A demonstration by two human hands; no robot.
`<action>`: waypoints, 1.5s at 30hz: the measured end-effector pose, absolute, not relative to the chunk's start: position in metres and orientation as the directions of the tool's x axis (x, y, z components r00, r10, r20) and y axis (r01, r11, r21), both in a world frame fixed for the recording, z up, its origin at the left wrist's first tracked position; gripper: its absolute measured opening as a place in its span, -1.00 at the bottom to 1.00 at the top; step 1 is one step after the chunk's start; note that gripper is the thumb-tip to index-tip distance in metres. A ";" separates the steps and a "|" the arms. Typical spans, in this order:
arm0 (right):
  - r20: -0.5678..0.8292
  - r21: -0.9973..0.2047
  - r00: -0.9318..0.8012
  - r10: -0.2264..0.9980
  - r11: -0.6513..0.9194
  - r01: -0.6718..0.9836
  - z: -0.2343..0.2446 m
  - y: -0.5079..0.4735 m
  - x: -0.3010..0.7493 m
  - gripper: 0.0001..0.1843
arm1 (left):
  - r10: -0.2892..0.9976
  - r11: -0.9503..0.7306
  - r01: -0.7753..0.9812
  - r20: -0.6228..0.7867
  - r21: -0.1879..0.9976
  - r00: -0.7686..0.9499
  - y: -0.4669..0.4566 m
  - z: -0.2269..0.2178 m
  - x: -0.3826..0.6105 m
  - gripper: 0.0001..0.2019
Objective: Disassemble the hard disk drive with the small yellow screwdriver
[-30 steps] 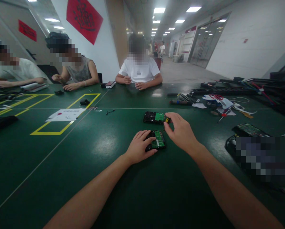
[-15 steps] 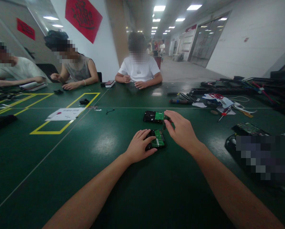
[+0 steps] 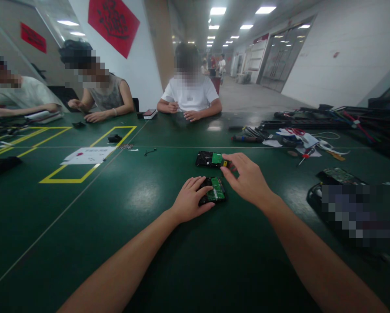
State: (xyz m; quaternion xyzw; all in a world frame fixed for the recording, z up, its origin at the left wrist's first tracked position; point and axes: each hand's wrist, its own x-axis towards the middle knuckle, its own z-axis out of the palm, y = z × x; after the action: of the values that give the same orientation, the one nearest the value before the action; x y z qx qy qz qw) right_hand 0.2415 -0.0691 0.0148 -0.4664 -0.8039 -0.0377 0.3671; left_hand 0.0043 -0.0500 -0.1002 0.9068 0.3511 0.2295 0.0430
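On a green desk (image 3: 84,217), the near drive (image 3: 218,191) is partly covered by the left hand (image 3: 191,201), whose fingers are spread and rested across its top. Just beyond it, the far drive (image 3: 206,159) is laid flat, well in reach of the right hand (image 3: 247,179). There, by the far drive's right end, a small yellow piece (image 3: 225,164) is pinched between thumb and first finger, with only a slight gap left. Further right, a screwdriver (image 3: 306,157) is seen near loose cables. Opposite, a person (image 3: 191,93) in white is seated.
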 end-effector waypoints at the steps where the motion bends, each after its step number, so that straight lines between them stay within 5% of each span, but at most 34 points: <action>1: 0.625 -0.287 -0.301 0.720 0.571 0.769 0.014 -0.069 0.241 -0.67 | 0.655 -0.751 0.615 0.389 0.240 0.648 -0.050 -0.100 0.004 -0.43; 12: 0.601 -0.278 -0.291 0.744 0.537 0.797 0.013 -0.070 0.241 -0.58 | 0.643 -0.760 0.608 0.407 0.231 0.649 -0.052 -0.099 0.005 -0.45; 22: 0.573 -0.361 -0.252 0.779 0.517 0.776 0.015 -0.069 0.243 -0.75 | 0.640 -0.760 0.613 0.411 0.217 0.649 -0.052 -0.100 0.005 -0.47; 30: 0.592 -0.299 -0.293 0.751 0.542 0.785 0.024 -0.071 0.248 -0.76 | 0.643 -0.759 0.610 0.410 0.226 0.647 -0.052 -0.100 0.004 -0.46; 37: 0.622 -0.408 -0.157 0.767 0.488 0.772 0.014 -0.066 0.245 -0.82 | 0.645 -0.758 0.607 0.409 0.238 0.645 -0.051 -0.100 0.004 -0.45; 45: 0.638 -0.333 -0.268 0.722 0.572 0.749 0.018 -0.070 0.243 -0.78 | 0.650 -0.754 0.614 0.401 0.234 0.646 -0.051 -0.100 0.005 -0.45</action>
State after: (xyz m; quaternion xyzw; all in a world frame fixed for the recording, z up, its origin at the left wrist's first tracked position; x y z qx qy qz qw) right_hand 0.2429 -0.0700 0.0180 -0.4622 -0.7960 -0.0175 0.3906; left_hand 0.0050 -0.0512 -0.0997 0.9063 0.3486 0.2359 0.0386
